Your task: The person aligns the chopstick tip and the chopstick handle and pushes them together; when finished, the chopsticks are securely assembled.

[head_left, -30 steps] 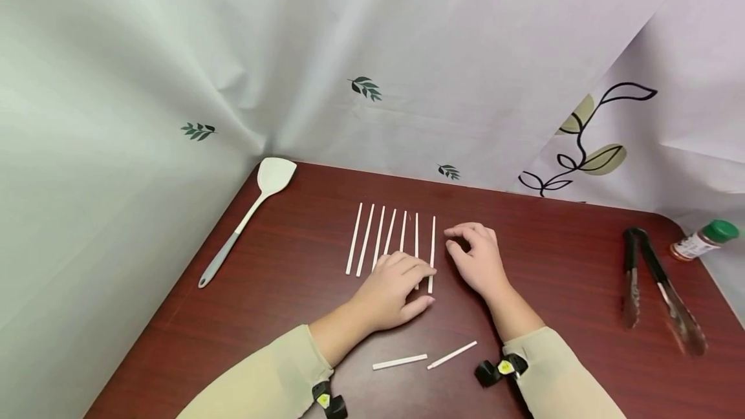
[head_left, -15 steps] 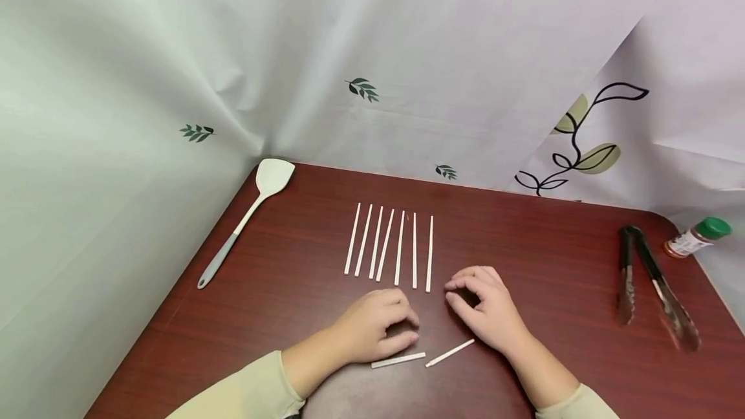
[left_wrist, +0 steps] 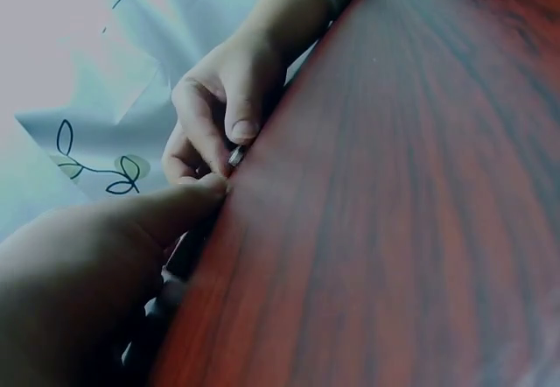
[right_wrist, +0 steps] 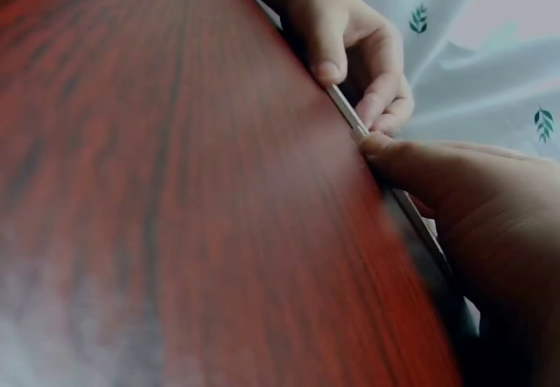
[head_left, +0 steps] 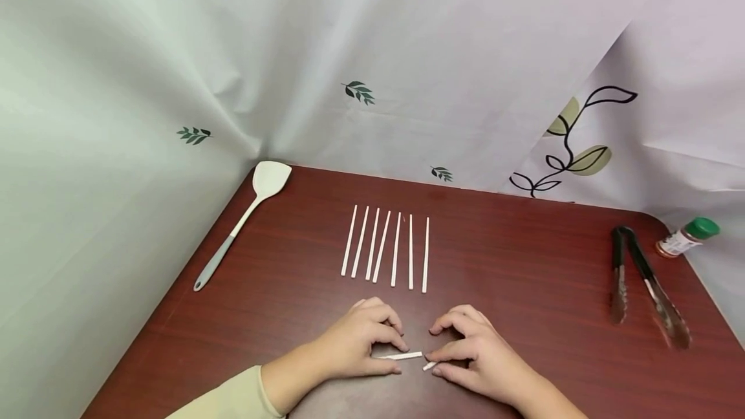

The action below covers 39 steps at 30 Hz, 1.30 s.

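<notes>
Two short, thin white sticks lie almost end to end at the near side of the table. My left hand [head_left: 355,341] has its thumb and fingers on either side of the left stick [head_left: 404,355], pinching it; the right wrist view shows the left thumb [right_wrist: 328,72] on that stick. Opposite, my right hand [head_left: 483,354] pinches the right stick [head_left: 429,365] between thumb and index finger, covering most of it. Its end [left_wrist: 236,155] shows between those fingertips in the left wrist view. Beyond the hands, several longer white sticks [head_left: 396,249] lie in a row.
A white spatula [head_left: 244,218] with a grey handle lies along the table's left edge. Black-handled metal tongs [head_left: 640,270] lie spread on the right, near a green-capped bottle [head_left: 683,238]. White patterned cloth [head_left: 407,83] hangs behind the dark red table [head_left: 524,257].
My left hand has come off the row of long sticks toward the near edge. The right hand has also drawn nearer. Both have taken hold of the short sticks.
</notes>
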Motion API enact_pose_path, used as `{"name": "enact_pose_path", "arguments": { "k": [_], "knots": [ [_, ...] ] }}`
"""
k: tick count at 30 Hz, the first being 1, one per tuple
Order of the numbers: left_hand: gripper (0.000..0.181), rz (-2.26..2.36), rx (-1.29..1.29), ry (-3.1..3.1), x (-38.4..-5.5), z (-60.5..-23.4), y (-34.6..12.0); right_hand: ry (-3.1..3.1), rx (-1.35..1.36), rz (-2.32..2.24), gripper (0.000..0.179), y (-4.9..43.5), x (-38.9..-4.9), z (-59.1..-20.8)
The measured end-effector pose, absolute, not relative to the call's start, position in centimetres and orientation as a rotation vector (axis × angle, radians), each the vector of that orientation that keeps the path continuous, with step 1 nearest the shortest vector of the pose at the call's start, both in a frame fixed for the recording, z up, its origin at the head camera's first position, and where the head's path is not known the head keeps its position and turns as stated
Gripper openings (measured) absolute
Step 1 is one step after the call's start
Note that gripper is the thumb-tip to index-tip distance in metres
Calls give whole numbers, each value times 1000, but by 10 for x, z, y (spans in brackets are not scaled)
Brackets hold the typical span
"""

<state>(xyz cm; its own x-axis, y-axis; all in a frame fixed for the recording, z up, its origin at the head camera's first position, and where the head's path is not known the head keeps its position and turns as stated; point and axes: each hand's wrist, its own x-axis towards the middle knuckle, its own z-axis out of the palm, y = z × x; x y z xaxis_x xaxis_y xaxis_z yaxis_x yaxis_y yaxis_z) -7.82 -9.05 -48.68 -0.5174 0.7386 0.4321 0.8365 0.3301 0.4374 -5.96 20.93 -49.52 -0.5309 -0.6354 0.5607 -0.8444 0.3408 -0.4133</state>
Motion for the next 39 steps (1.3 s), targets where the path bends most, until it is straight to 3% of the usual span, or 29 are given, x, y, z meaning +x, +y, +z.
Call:
{"name": "enact_pose_path", "arguments": {
  "k": [5,10,21,39],
  "knots": [
    [8,-969,-1433,-2406,-78,-489,-89,-2255,1345,1020,14,207,-60,-494],
    [2,-897,-1408,-2408,-78,-488,-86,-2223,1311,1173,21,205,-57,-491],
    [4,-968,-1287,-2398,-69,-486,-80,-2125,1414,1221,23,198,-55,-493],
    [5,-1099,-1203,-2404,-66,-484,-76,-2102,1310,1225,20,194,-55,-496]
  ]
}}
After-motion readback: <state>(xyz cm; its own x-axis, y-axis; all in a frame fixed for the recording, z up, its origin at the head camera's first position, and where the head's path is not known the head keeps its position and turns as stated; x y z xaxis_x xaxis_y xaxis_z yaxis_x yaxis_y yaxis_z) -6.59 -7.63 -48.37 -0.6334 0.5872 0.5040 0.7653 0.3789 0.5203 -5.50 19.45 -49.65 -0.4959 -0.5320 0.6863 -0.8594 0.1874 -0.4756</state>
